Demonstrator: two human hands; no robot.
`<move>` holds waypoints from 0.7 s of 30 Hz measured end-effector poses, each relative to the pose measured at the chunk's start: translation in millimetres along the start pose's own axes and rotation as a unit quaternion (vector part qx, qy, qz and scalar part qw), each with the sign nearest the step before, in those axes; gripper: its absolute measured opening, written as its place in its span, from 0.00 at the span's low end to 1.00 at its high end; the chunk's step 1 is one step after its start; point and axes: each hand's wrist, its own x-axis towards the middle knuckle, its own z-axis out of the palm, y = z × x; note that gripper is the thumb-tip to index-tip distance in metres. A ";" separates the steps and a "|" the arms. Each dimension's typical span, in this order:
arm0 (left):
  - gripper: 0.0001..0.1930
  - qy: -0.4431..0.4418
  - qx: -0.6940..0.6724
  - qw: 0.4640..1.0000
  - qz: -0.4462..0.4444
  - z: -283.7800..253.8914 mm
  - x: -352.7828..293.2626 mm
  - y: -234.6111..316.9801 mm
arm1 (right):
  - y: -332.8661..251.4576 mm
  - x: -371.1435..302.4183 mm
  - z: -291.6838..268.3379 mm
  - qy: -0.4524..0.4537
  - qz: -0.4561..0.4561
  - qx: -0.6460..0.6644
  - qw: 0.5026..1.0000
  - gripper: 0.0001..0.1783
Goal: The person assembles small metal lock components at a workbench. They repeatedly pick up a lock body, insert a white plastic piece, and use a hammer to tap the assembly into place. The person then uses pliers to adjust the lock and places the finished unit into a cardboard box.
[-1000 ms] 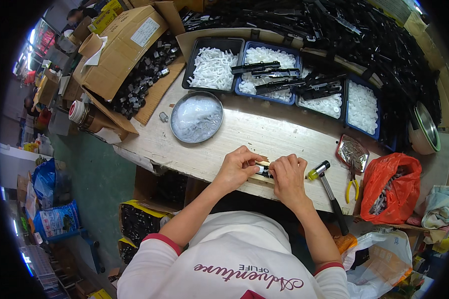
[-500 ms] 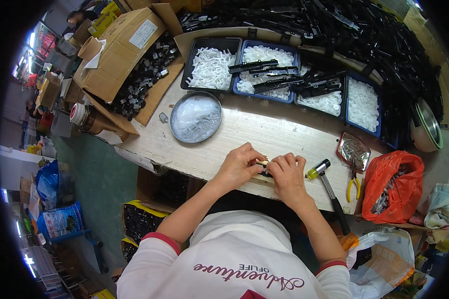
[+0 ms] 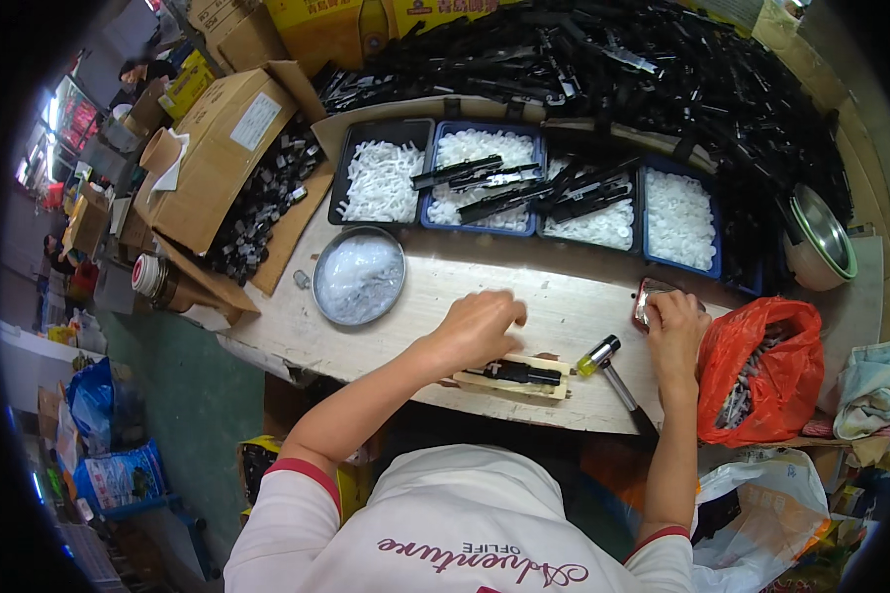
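Observation:
A pale wooden fixture (image 3: 554,389) lies at the near table edge, and a black slide-like part (image 3: 519,373) rests in it. Just beyond it hovers my left hand (image 3: 485,324), its fingers curled in; whatever they may hold is hidden. My right hand (image 3: 674,321) reaches down over the small red-rimmed tray (image 3: 643,296), fingers drawn together, and covers most of it. What is between those fingertips cannot be seen. Between the hands lies a hammer (image 3: 608,371) with a yellow-and-black head, its grip partly behind my right forearm.
Beyond stand bins of white plastic pieces (image 3: 381,178), black assemblies (image 3: 504,203) lying across some. A round dish (image 3: 361,277) of whitish material sits left, near a carton (image 3: 218,148) and small dark parts. A red bag (image 3: 766,376) and stacked bowls (image 3: 823,237) stand right.
My hands, earlier together over the near edge, are apart. The right has moved right to the red-rimmed tray; the left has lifted slightly away, uncovering the fixture and black part.

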 end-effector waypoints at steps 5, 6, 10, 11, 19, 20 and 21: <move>0.05 0.199 0.062 0.976 0.059 5.9 97.2 11.6 | 24.7 11.6 7.2 -0.083 0.049 -0.165 0.982 0.06; 0.05 0.195 0.081 0.975 0.065 6.2 111.7 17.3 | 28.0 11.9 12.3 -0.084 0.044 -0.173 0.980 0.05; 0.05 0.164 0.158 0.972 0.056 11.4 149.9 30.0 | 26.1 16.0 21.3 -0.095 0.020 -0.180 0.979 0.04; 0.06 0.151 0.177 0.971 0.052 11.5 154.6 33.1 | 24.9 16.1 19.9 -0.097 0.019 -0.178 0.979 0.03; 0.05 0.159 0.058 0.984 0.059 1.3 157.0 15.2 | 32.5 8.1 10.3 -0.053 0.071 0.002 0.996 0.04; 0.07 0.171 0.033 0.982 0.072 -0.5 156.4 11.1 | 31.1 8.3 7.4 -0.054 0.089 0.015 0.994 0.04; 0.06 0.183 -0.019 0.981 0.066 -1.2 156.3 10.2 | 31.4 7.9 6.7 -0.048 0.098 0.033 0.994 0.05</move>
